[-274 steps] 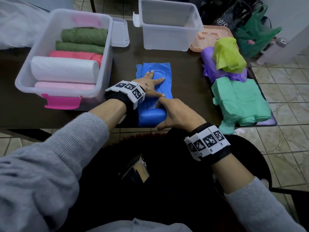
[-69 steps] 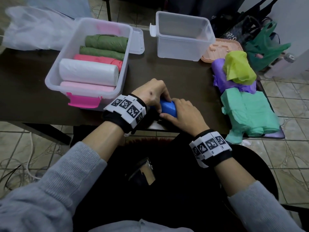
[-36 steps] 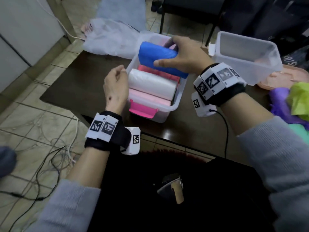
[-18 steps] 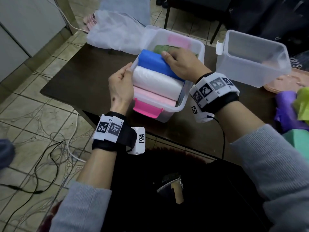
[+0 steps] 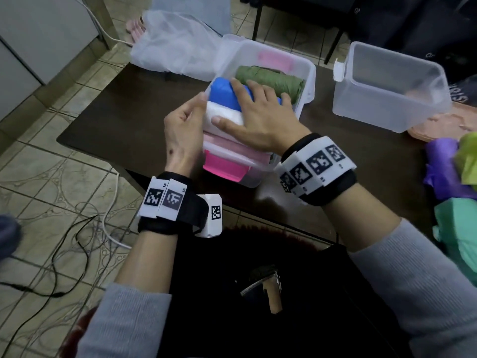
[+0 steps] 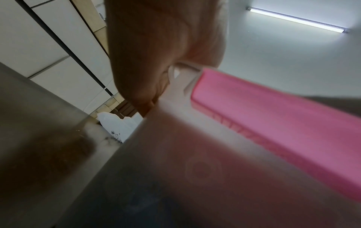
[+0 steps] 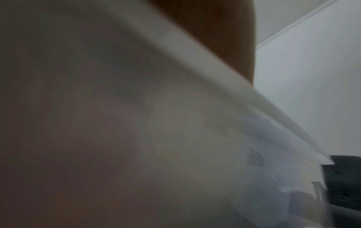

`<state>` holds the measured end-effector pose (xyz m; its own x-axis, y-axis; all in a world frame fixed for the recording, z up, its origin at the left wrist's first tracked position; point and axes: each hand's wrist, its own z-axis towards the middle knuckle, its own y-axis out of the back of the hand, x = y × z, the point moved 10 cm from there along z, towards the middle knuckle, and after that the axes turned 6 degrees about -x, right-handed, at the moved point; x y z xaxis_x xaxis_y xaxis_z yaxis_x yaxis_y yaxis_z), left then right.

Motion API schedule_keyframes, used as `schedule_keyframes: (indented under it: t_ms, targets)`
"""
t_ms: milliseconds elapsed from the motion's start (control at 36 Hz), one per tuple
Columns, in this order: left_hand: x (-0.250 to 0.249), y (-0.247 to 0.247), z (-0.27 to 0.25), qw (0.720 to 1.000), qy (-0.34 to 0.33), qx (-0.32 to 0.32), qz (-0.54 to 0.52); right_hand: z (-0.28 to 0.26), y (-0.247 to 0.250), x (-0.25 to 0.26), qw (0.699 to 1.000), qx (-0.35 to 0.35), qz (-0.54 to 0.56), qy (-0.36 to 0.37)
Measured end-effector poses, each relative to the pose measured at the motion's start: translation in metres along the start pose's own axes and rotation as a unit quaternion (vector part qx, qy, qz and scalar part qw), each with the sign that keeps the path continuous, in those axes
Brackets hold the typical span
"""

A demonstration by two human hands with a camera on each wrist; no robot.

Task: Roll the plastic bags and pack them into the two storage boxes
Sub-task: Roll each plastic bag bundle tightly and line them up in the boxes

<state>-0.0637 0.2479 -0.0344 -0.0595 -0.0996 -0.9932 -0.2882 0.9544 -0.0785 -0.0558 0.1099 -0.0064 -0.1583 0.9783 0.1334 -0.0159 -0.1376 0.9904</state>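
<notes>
The left storage box [image 5: 308,81] holds a green roll [image 5: 268,80], a blue roll [image 5: 223,95], a white roll [image 5: 224,117] and a pink roll [image 5: 232,149]. My right hand [image 5: 255,109] lies flat with spread fingers on the blue and white rolls and presses on them. My left hand [image 5: 189,115] holds the box's left rim, fingers curled at its edge. In the left wrist view the left hand [image 6: 156,46] sits over the box rim [image 6: 187,67] beside the pink latch [image 6: 273,123]. The right wrist view shows only a blurred box wall [image 7: 175,123]. The second storage box [image 5: 361,109] stands empty at the right.
Loose purple [image 5: 444,174], yellow-green [image 5: 468,156] and teal bags [image 5: 456,228] lie at the table's right end. A peach lid [image 5: 438,126] sits behind them, a white bag [image 5: 175,52] at the back left. Cables [image 5: 77,244] run over the tiled floor beyond the table edge.
The right hand carried the blue roll from the table into the left box, let go of it and now presses flat on it. The left hand moved to the box's left rim.
</notes>
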Motion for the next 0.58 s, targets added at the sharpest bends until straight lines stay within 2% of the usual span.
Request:
schedule_keyframes:
  t_ms: [139,417,583]
  targets:
    - [-0.003,-0.006,-0.002,1.000,0.005,0.023,-0.005,0.000,-0.003,-0.001,0.999,-0.030,-0.012,0.009]
    - [0.006,-0.003,0.012,0.998,0.024,-0.009,0.058,0.005,-0.008,-0.001,0.999,-0.034,-0.022,0.010]
    - [0.001,0.001,0.011,0.994,-0.009,-0.026,0.104,0.002,-0.007,-0.004,0.999,-0.051,0.013,0.004]
